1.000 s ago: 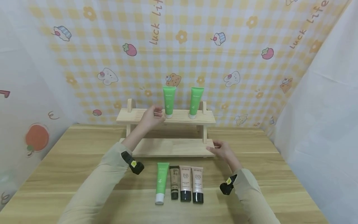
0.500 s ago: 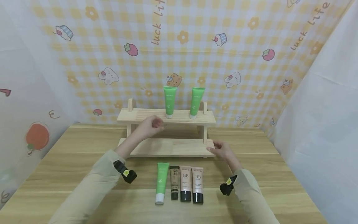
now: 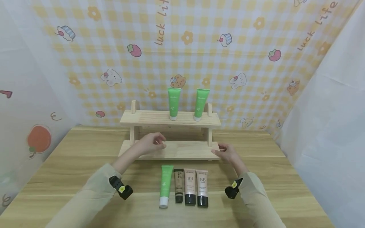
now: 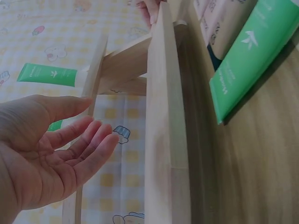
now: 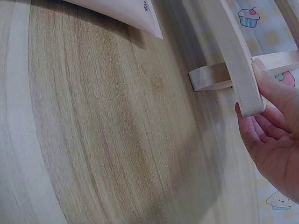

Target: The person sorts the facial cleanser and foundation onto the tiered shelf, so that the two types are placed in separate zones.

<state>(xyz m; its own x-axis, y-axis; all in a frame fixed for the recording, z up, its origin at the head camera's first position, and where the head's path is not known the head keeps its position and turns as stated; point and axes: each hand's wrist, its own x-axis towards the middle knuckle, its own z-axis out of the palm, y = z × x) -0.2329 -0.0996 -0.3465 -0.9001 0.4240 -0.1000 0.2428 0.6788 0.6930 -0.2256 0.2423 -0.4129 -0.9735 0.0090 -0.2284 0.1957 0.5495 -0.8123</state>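
- Lowered since earlier, left hand (image 3: 149,144) hangs above the lower shelf (image 3: 185,150), fingers loosely parted, exact gap hard to judge.
- Right hand (image 3: 228,153) pinches that shelf's right end.
- Green tubes (image 3: 173,104) stand on the upper shelf (image 3: 151,117), mid-length and near its right end.

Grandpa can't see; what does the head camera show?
A person's empty left hand hovers over the lower board of a pale wooden two-tier shelf; the right hand grips its end. Two green white-capped tubes stand on top; four tubes in green, tan and pink lie in front.
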